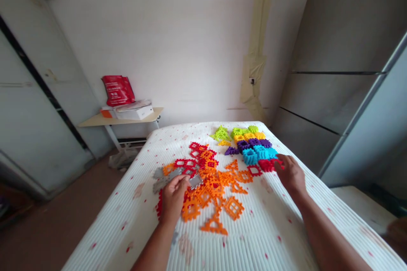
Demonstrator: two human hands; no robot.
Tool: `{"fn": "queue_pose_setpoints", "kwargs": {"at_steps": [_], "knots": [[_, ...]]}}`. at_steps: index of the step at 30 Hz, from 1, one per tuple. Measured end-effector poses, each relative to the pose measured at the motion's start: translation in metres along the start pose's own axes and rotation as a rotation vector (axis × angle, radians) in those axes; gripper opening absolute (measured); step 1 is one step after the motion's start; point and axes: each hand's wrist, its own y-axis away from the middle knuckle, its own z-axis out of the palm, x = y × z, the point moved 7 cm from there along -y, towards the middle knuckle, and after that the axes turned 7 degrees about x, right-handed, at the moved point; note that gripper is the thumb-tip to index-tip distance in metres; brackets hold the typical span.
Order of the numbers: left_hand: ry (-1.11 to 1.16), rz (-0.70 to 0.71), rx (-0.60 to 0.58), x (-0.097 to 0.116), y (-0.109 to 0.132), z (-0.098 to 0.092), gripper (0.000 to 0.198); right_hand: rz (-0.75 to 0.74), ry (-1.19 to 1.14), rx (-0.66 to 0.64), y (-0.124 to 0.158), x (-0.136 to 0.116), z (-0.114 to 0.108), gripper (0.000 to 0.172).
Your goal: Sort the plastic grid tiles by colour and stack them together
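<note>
The left hand curls its fingers just beside a gray tile; the right hand, arm extended, bends over red blocks to its left. Whether either grips, I cannot tell.

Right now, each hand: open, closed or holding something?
Left hand: curled at a grey tile; grip can't be told.
Right hand: at the red blocks; grip can't be told.
</note>
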Motion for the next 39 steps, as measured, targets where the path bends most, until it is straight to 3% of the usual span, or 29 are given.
{"fn": "queue_pose_setpoints", "kwargs": {"at_steps": [7,10,13,16,20,31,39], "knots": [[0.054,0.014,0.108,-0.008,-0.007,-0.011,0.036,-0.362,-0.337,-0.368,0.01,-0.139,0.051,0.029],[0.058,0.039,0.109,-0.009,-0.009,-0.012,0.036,-0.46,-0.298,-0.483,0.011,-0.192,0.075,0.026],[0.058,0.039,0.114,-0.012,-0.012,-0.014,0.036,-0.447,-0.195,-0.597,0.014,-0.221,0.102,0.032],[0.067,0.025,0.13,-0.015,-0.015,-0.016,0.036,-0.397,-0.09,-0.668,0.023,-0.23,0.123,0.04],[0.068,0.025,0.128,-0.014,-0.015,-0.015,0.035,-0.379,-0.053,-0.635,0.037,-0.228,0.127,0.041],[0.008,0.054,0.087,-0.015,-0.013,-0.011,0.037,-0.4,-0.006,-0.586,0.049,-0.212,0.108,0.04],[0.012,0.053,0.083,-0.016,-0.013,-0.011,0.036,-0.467,0.033,-0.644,0.058,-0.217,0.076,0.032]]}}
